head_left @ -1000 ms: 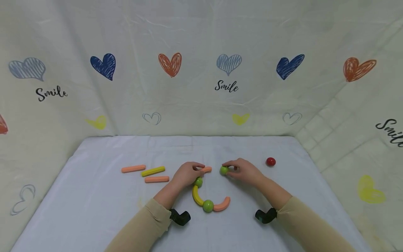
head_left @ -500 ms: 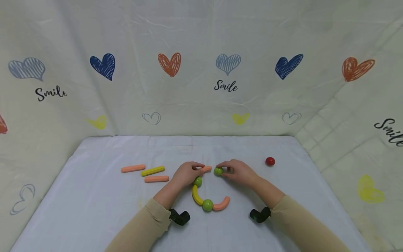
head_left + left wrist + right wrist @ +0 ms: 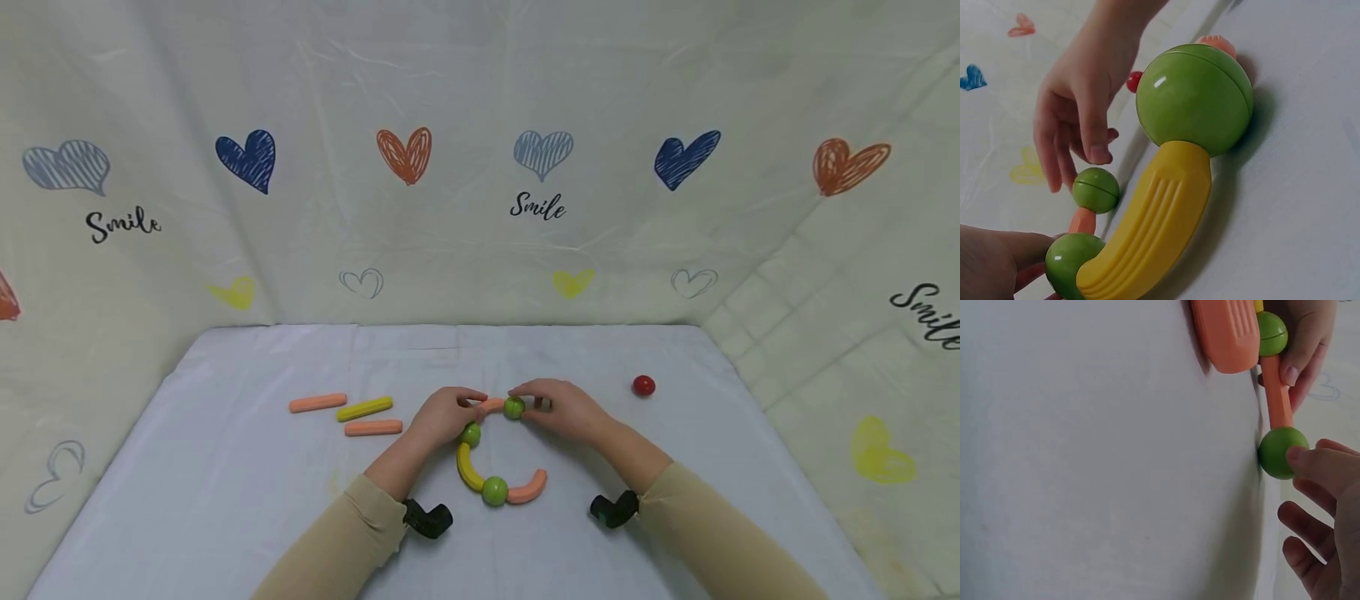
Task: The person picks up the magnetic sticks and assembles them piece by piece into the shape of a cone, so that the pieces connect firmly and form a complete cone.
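In the head view my left hand (image 3: pixel 444 415) pinches an orange curved stick (image 3: pixel 492 405) near its left end, beside a green ball (image 3: pixel 471 434). My right hand (image 3: pixel 566 408) pinches another green ball (image 3: pixel 513 407) between thumb and fingers. That ball touches the stick's free end, as the right wrist view shows with the orange stick (image 3: pixel 1277 394) and green ball (image 3: pixel 1282 453). Below, a yellow curved stick (image 3: pixel 468 467) runs down to a third green ball (image 3: pixel 495 491), with an orange curved stick (image 3: pixel 528 487) joined at its right. The pieces form a partly open ring.
Left of my left hand lie two straight orange sticks (image 3: pixel 318 402) and a straight yellow stick (image 3: pixel 364 408). A red ball (image 3: pixel 643 385) rests at the right. White cloth covers the table (image 3: pixel 225 500); a heart-printed curtain (image 3: pixel 465 233) hangs behind.
My right hand has moved left with its green ball, from a gap away to against the orange stick's end. My left hand has stayed in place.
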Tool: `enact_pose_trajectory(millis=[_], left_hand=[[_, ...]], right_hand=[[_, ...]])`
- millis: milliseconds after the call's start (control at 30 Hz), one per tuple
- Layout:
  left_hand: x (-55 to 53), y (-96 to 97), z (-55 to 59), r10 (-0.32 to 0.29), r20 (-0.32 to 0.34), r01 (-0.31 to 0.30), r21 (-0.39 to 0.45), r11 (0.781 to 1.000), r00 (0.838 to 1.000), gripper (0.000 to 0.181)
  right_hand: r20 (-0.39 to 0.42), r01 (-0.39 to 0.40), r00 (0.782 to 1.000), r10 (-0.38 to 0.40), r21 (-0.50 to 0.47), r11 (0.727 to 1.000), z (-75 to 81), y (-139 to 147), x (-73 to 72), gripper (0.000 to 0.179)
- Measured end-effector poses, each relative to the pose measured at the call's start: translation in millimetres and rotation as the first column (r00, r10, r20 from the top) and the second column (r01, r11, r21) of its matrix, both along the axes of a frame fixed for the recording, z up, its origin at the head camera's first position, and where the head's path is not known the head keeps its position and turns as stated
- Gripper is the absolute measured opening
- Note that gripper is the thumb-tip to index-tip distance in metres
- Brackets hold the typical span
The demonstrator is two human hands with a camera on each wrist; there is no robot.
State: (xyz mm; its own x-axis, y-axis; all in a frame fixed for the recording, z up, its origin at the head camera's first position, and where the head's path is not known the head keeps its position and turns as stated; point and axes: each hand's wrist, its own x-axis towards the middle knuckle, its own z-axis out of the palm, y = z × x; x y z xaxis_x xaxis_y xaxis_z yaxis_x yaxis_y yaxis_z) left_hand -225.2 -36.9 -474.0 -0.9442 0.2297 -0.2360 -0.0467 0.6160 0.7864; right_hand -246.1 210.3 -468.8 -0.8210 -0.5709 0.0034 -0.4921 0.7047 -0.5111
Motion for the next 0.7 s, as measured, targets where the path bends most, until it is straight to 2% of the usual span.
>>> enact_pose_trajectory(millis=[267,500,700], left_hand=[[1.7,1.5,0.2,0.014,0.014,-0.014,0.013,1.000,1.000,0.028],[2.4,1.9,0.3,0.021,0.023,-0.022,0.017,1.000,1.000,0.028],[2.2,1.5,1.5,0.026,0.026,-0.026,0.017,1.000,0.999,0.027]], right_hand=[[-0.011,-0.001,1.000,0.001,-0.016,1.000,8.0,4.9,0.1,0.032],[0.042,-0.012,0.999,0.013,-0.020,1.000,11.7,11.7,4.5,0.029],[0.088,-0.077,0.993,0.080,-0.040,0.996,14.0,17.9,14.3,0.031]])
